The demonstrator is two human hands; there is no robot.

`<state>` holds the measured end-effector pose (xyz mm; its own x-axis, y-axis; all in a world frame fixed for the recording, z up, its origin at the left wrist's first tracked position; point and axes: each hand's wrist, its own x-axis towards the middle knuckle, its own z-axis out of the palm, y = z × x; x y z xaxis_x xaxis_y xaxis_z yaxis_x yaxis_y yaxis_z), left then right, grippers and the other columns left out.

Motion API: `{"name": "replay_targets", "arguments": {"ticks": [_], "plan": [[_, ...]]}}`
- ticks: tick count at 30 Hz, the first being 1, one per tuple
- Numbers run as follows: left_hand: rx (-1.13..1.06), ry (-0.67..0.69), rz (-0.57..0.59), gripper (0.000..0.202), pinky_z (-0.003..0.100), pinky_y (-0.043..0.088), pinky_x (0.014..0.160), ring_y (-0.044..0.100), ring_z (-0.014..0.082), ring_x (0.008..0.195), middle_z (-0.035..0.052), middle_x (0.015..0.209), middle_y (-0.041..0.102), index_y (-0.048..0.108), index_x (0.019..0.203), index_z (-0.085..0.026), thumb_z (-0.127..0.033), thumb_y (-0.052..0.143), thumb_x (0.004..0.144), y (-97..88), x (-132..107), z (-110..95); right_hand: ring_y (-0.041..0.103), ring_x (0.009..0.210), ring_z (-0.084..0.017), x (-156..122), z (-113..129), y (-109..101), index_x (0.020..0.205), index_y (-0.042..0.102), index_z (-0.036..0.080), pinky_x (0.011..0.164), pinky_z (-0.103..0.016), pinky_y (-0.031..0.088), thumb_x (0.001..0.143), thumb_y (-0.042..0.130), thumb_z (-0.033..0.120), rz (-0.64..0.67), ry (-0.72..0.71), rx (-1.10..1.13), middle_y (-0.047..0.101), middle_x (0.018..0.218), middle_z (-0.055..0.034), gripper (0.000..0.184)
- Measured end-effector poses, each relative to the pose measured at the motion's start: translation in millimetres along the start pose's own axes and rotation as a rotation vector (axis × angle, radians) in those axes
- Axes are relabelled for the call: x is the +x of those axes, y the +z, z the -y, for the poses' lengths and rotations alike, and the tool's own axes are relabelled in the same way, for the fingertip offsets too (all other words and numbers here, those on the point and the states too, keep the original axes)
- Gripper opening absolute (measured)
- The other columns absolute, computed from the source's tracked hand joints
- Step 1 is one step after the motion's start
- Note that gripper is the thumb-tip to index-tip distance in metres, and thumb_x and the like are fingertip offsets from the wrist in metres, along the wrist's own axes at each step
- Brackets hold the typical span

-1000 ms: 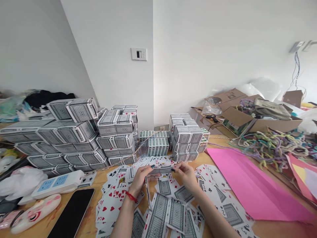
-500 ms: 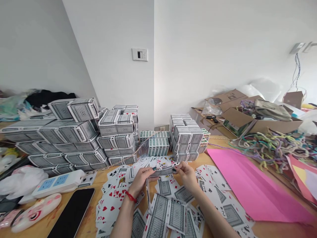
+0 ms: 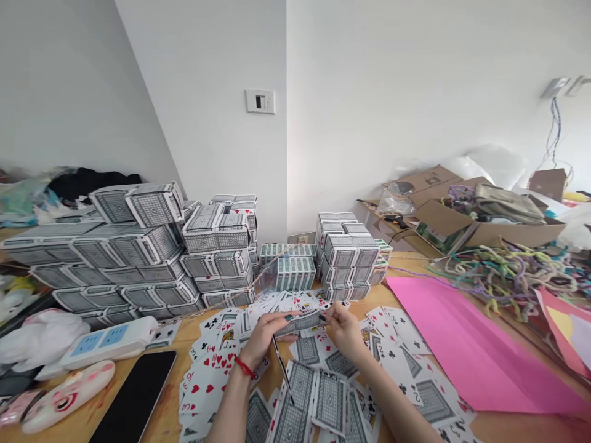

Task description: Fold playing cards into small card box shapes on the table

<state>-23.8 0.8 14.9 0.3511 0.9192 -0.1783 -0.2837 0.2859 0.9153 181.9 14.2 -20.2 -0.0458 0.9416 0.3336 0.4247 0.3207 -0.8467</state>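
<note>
1. One folded card piece [image 3: 305, 322] is pinched at its two ends, between the fingers of the left hand [image 3: 266, 330] and right hand [image 3: 344, 329].
2. One thin strip [image 3: 282, 368] is seen below the left fingers.
3. Left of the fingers, one phone [image 3: 133, 399] is noted; right, one pink sheet [image 3: 466, 351].

The left hand [image 3: 262, 336] and right hand [image 3: 347, 335] hold a folded card [image 3: 303, 321] by its two ends, above loose cards [image 3: 210, 389] spread on the table [image 3: 168, 406]. A thin dark thing [image 3: 283, 370], too small to tell, slants down from the left hand over a near panel [image 3: 298, 394]. A phone [image 3: 133, 400] lies near left, by a power strip [image 3: 109, 340]. Card blocks [image 3: 216, 235] stand far left and far centre; right lies pink paper [image 3: 466, 351], with yarn [image 3: 489, 274] and a box [image 3: 508, 234] farther off
</note>
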Motion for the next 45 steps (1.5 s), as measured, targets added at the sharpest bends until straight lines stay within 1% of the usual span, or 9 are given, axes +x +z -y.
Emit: {"name": "replay_targets", "arguments": {"ticks": [3, 5, 10, 14, 17, 20, 27, 39, 45], "plan": [[-0.001, 0.016, -0.017, 0.030, 0.034, 0.051, 0.071, 0.056, 0.0259, 0.093, 0.0077, 0.106, 0.062, 0.065, 0.098, -0.016, -0.027, 0.057, 0.070, 1.1, 1, 1, 0.044, 0.051, -0.013, -2, 4, 1, 0.074, 0.051, 0.019, 0.049, -0.022, 0.034, 0.078, 0.039, 0.028, 0.021, -0.021, -0.052, 0.050, 0.054, 0.0018, 0.015], [0.006, 0.028, -0.036, 0.030, 0.034, 0.051, 0.070, 0.055, 0.0264, 0.095, 0.0075, 0.108, 0.061, 0.065, 0.098, -0.017, -0.027, 0.057, 0.071, 2.6, 0, 2, 0.046, 0.052, -0.014, -3, 6, 1, 0.079, 0.053, 0.019, 0.050, -0.022, 0.035, 0.079, 0.037, 0.028, 0.030, -0.021, -0.084, 0.052, 0.057, 0.0008, 0.018], [0.066, 0.046, -0.049, 0.031, 0.035, 0.052, 0.070, 0.055, 0.0272, 0.095, 0.0081, 0.104, 0.063, 0.066, 0.096, -0.017, -0.029, 0.062, 0.067, 6.1, -1, 0, 0.043, 0.050, -0.013, -2, 8, 1, 0.065, 0.047, 0.019, 0.048, -0.021, 0.033, 0.079, 0.039, 0.030, 0.046, -0.005, -0.113, 0.046, 0.052, 0.0025, 0.019], [0.070, 0.044, -0.055, 0.032, 0.036, 0.052, 0.071, 0.056, 0.0270, 0.093, 0.0081, 0.101, 0.064, 0.066, 0.095, -0.017, -0.031, 0.064, 0.066, 6.5, 0, -1, 0.041, 0.049, -0.012, -3, 8, 1, 0.063, 0.045, 0.019, 0.047, -0.020, 0.033, 0.079, 0.039, 0.033, 0.051, -0.012, -0.085, 0.044, 0.051, 0.0031, 0.022], [0.062, 0.040, -0.090, 0.033, 0.036, 0.052, 0.069, 0.057, 0.0272, 0.093, 0.0077, 0.103, 0.064, 0.067, 0.094, -0.017, -0.032, 0.064, 0.066, 6.8, 0, -2, 0.039, 0.047, -0.011, -4, 11, 1, 0.066, 0.048, 0.019, 0.046, -0.020, 0.032, 0.080, 0.037, 0.034, 0.063, -0.009, -0.098, 0.043, 0.050, 0.0037, 0.023], [0.059, 0.038, -0.111, 0.032, 0.035, 0.053, 0.068, 0.056, 0.0277, 0.095, 0.0071, 0.105, 0.063, 0.067, 0.092, -0.017, -0.033, 0.064, 0.065, 7.6, 0, -3, 0.039, 0.047, -0.011, -6, 14, 1, 0.074, 0.053, 0.018, 0.047, -0.020, 0.031, 0.080, 0.038, 0.032, 0.084, -0.022, -0.081, 0.043, 0.051, 0.0037, 0.021], [0.027, 0.039, -0.108, 0.029, 0.036, 0.053, 0.069, 0.058, 0.0271, 0.093, 0.0069, 0.103, 0.064, 0.067, 0.092, -0.016, -0.030, 0.063, 0.067, 9.0, -1, -4, 0.038, 0.047, -0.011, -7, 18, 4, 0.079, 0.055, 0.019, 0.047, -0.021, 0.033, 0.078, 0.041, 0.035, 0.068, 0.022, -0.022, 0.038, 0.049, 0.0047, 0.022], [0.016, 0.048, -0.119, 0.030, 0.036, 0.052, 0.070, 0.058, 0.0269, 0.093, 0.0069, 0.100, 0.065, 0.067, 0.092, -0.014, -0.029, 0.063, 0.066, 10.6, 0, -4, 0.053, 0.053, -0.016, -10, 22, 11, 0.085, 0.055, 0.018, 0.051, -0.024, 0.039, 0.079, 0.040, 0.028, -0.030, -0.019, -0.232, 0.056, 0.057, -0.0005, 0.019], [-0.007, 0.042, -0.151, 0.029, 0.035, 0.052, 0.068, 0.059, 0.0260, 0.091, 0.0070, 0.097, 0.066, 0.067, 0.089, -0.014, -0.029, 0.064, 0.065, 13.6, 1, -1, 0.060, 0.069, -0.022, -12, 18, 17, 0.091, 0.057, 0.019, 0.061, -0.031, 0.044, 0.078, 0.041, 0.028, -0.075, 0.003, -0.215, 0.065, 0.075, -0.0070, 0.023]]}}
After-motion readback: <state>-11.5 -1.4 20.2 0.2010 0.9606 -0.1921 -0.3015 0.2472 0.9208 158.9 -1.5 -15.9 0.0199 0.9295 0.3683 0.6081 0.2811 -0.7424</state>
